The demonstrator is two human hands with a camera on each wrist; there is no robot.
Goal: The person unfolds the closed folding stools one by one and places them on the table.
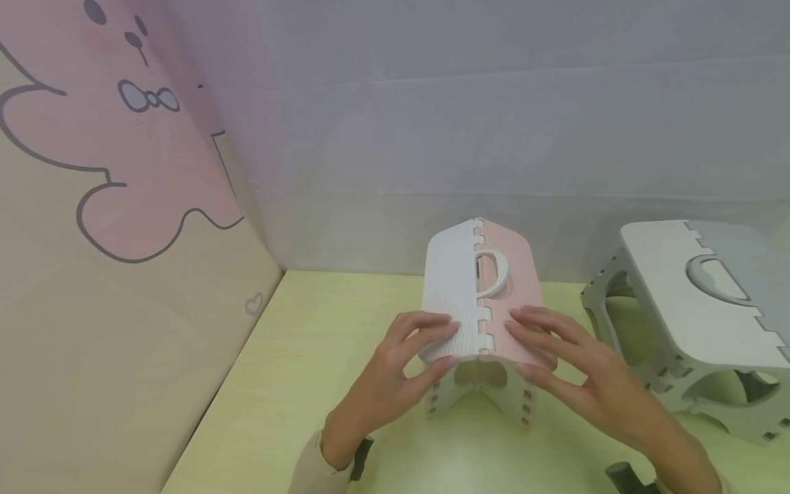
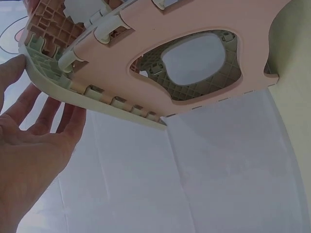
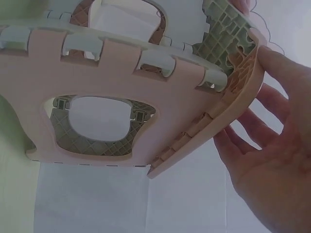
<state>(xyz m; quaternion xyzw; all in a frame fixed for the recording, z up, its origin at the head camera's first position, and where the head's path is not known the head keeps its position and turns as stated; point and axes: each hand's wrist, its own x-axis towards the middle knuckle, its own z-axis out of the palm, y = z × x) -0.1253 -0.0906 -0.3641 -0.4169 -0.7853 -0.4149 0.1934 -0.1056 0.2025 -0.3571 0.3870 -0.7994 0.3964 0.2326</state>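
A small folding step stool, half white and half pink, stands partly folded on the table, its top peaked along the middle hinge and its end legs bent inward. My left hand grips the near corner of the white half, fingers over the top and thumb at the front edge. On the pink half, my right hand holds the near corner in the same way. A white loop handle lies over the pink side. From below, the wrist views show the pink leg panel with its oval opening.
Another folding stool, white and grey, stands unfolded to the right of my right hand. Behind the pale yellow table hangs a plain cloth wall. A wall with a pink cartoon bear borders the left side.
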